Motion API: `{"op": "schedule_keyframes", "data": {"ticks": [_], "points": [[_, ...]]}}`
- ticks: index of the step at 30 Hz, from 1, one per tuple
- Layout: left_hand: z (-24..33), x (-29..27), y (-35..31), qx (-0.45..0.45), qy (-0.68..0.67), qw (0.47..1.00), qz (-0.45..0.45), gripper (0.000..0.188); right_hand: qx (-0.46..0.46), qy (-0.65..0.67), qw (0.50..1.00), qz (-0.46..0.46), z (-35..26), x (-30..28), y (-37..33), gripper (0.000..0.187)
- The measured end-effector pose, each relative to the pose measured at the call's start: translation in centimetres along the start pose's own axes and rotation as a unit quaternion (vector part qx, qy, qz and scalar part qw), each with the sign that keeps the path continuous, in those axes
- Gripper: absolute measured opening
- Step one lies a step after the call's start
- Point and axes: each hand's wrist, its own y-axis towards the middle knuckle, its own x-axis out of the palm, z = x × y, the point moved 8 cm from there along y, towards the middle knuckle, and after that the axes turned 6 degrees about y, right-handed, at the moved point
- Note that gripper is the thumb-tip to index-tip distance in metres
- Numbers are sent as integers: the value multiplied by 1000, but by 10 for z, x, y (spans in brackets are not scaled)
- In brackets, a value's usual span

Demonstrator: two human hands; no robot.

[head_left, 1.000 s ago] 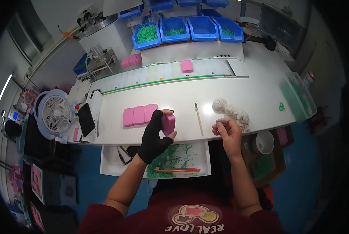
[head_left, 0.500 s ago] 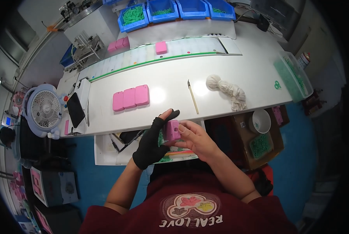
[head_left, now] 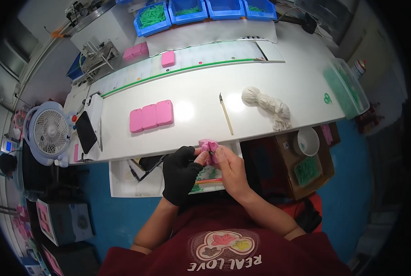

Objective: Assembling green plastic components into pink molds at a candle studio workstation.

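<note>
Over the table's front edge, both my hands grip a pink rubber mold (head_left: 208, 145) that is bent and spread open between the fingers. My left hand (head_left: 181, 172), in a black glove with bare fingertips, pinches its left side. My bare right hand (head_left: 233, 171) presses the right side with thumb and fingers. A small dark gap shows in the middle of the mold; what lies inside cannot be made out. On the white table, three more pink molds (head_left: 151, 116) lie side by side in a row. Beneath my hands, an open drawer (head_left: 122, 184) holds green bits and tools.
A thin knife (head_left: 226, 112) and a bundle of white cloth (head_left: 267, 106) lie on the table. Behind them runs a conveyor strip (head_left: 136, 73) carrying one pink block (head_left: 168, 59). Blue bins (head_left: 152, 31) with green pieces stand at the back, a fan (head_left: 53, 131) left, a green tub (head_left: 348, 89) right.
The mold in my hands has gone from a closed block to a bent, spread shape, with both hands now pinching it. On the conveyor strip the pink block has moved left.
</note>
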Motion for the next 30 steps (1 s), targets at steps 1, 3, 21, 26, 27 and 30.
{"op": "schedule_keyframes", "data": {"ticks": [1, 3, 21, 26, 27, 30], "points": [[-1, 3, -1, 0, 0, 1000, -3, 15, 1, 0, 1000, 3, 1, 0, 0, 29], [0, 3, -1, 10, -44, 999, 11, 16, -73, -35, 997, -6, -9, 4, -1, 26], [5, -6, 5, 7, -174, 985, -4, 35, 39, 175, 984, 16, 22, -11, 5, 30], [17, 15, -3, 239, -42, 957, -157, 44, 128, 275, 953, -31, 31, 8, 1, 31], [17, 15, -3, 236, -42, 958, -156, 44, 150, 279, 948, -43, 31, 11, -1, 31], [12, 8, 2, 225, 91, 965, -95, 55, 195, 279, 937, -74, 32, 17, -3, 31]]}}
